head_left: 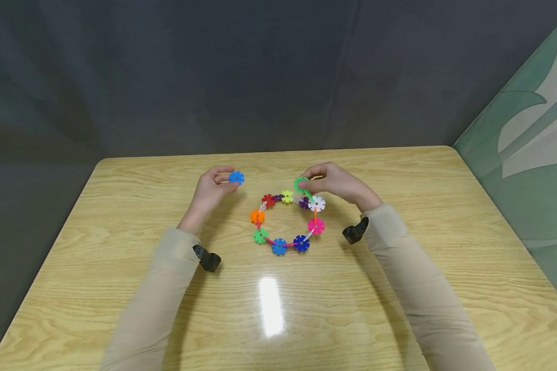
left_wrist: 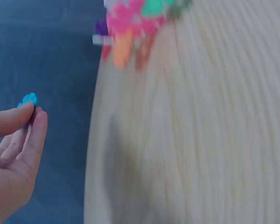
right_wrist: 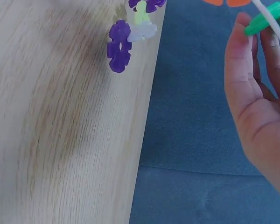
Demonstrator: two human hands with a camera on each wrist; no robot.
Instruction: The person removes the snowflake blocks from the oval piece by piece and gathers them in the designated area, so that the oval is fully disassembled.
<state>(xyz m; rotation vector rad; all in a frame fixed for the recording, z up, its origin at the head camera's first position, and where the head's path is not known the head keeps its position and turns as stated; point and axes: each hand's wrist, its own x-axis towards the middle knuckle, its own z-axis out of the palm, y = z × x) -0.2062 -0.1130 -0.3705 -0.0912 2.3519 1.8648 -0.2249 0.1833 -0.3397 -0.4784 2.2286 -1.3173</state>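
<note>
On the table, notched plastic snowflake discs in several colours are linked into a ring-like chain. My left hand (head_left: pixel 212 186) pinches a single blue snowflake disc (head_left: pixel 236 178) between thumb and fingers, up and left of the chain. In the left wrist view the same blue disc (left_wrist: pixel 30 99) shows at the fingertips. At the chain's far right, my right hand (head_left: pixel 336 183) pinches a green snowflake disc (head_left: pixel 299 184), raised at one end beside a white disc (head_left: pixel 316 204). A purple disc (right_wrist: pixel 120 46) ends the other side, apart from the green one in the right wrist view.
Light wood table (head_left: pixel 120 309) lies under everything, with its far edge a short way beyond both hands. A dark curtain (head_left: pixel 223 77) hangs behind it. At the right stands a green and white patterned panel (head_left: pixel 529 134). Black wrist cameras (head_left: pixel 207 258) sit at both cuffs.
</note>
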